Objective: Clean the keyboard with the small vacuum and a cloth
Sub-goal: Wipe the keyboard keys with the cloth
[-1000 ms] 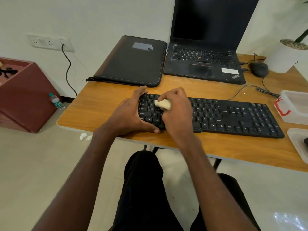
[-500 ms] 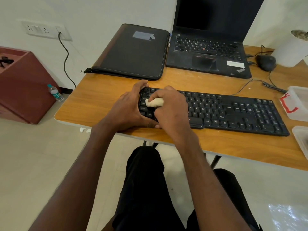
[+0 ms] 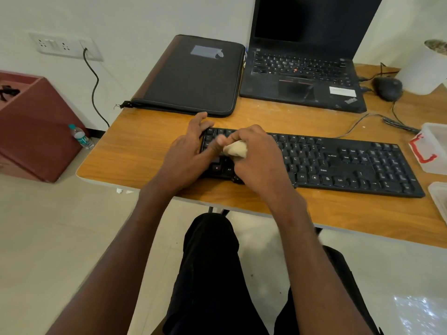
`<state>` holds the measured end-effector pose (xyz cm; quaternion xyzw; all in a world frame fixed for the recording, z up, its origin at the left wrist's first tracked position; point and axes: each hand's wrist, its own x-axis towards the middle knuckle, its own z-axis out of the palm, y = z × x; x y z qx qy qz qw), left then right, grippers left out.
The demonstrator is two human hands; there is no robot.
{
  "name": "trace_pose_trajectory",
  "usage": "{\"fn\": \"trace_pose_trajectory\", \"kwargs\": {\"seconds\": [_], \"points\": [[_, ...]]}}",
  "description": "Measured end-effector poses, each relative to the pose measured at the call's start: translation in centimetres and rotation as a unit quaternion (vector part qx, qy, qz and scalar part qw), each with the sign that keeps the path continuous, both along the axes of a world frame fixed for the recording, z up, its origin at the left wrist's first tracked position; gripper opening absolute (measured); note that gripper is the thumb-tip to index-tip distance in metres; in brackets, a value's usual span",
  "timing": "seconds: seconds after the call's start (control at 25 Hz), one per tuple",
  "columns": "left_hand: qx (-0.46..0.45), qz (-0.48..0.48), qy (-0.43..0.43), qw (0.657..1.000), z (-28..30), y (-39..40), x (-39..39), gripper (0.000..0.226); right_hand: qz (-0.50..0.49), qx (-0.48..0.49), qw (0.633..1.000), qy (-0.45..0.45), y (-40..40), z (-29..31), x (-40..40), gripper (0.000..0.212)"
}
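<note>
Seated at the wooden desk (image 3: 150, 151), knees under its front edge.

Black keyboard (image 3: 338, 163) lies flat along the near part of the desk, its cable running off toward the back right.

My right hand (image 3: 261, 163) is over the left part of the keys. Fingers curled, pinching a small wadded beige cloth (image 3: 235, 149) and pressing it down onto the key rows. Only a lump of the cloth shows past the thumb side; the rest is buried in my grip.

My left hand (image 3: 186, 155) rests at the keyboard's left end. Fingers fairly straight and spread, tips reaching over the far left corner, thumb lying across the left-hand keys close to the cloth. It braces the board, not gripping it.

The two hands are nearly touching around the cloth; I cannot tell whether the left thumb actually meets it.

Behind the keyboard: a dark zipped sleeve (image 3: 193, 76) lying flat at back left, an open black laptop (image 3: 302, 78) beside it, screen dark. A black mouse (image 3: 387, 88) sits right of the laptop. A clear plastic container (image 3: 433, 148) with red marking stands at the right edge, just beyond the keyboard's end.

On the floor at left: a maroon box (image 3: 33, 131) with a small water bottle (image 3: 81, 137) leaning by it.
</note>
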<state>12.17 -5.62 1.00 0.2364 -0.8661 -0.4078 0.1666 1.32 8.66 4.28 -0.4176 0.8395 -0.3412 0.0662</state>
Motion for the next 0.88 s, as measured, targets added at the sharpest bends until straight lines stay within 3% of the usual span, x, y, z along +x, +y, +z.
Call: {"fn": "trace_pose_trajectory", "kwargs": {"seconds": [0.12,0.24,0.4,0.48,0.72,0.88], "points": [[-0.027,0.055,0.028,0.998,-0.2,0.6,-0.2,0.070,-0.045,0.005,0.999,-0.001,1.6,0.3,-2.3,0.039],[-0.049,0.056,0.024,0.997,-0.4,0.3,-0.2,0.064,-0.146,0.028,0.989,0.010,3.8,1.0,-5.0,0.034],[-0.034,0.113,0.051,0.992,-0.7,1.4,-1.4,0.050,-0.070,-0.015,0.997,-0.032,2.8,1.7,-3.4,0.028],[-0.081,0.152,0.059,0.983,-0.9,2.5,-2.2,0.042,-0.025,-0.013,0.999,-0.025,1.5,1.1,-1.6,0.024],[-0.145,0.153,0.035,0.977,-1.3,2.5,-2.6,0.035,-0.123,0.043,0.992,-0.002,3.4,1.4,-5.3,0.017],[-0.155,0.151,0.034,0.976,-1.2,2.9,-2.8,0.037,-0.062,0.049,0.997,0.002,2.6,1.4,-4.6,0.018]]}}
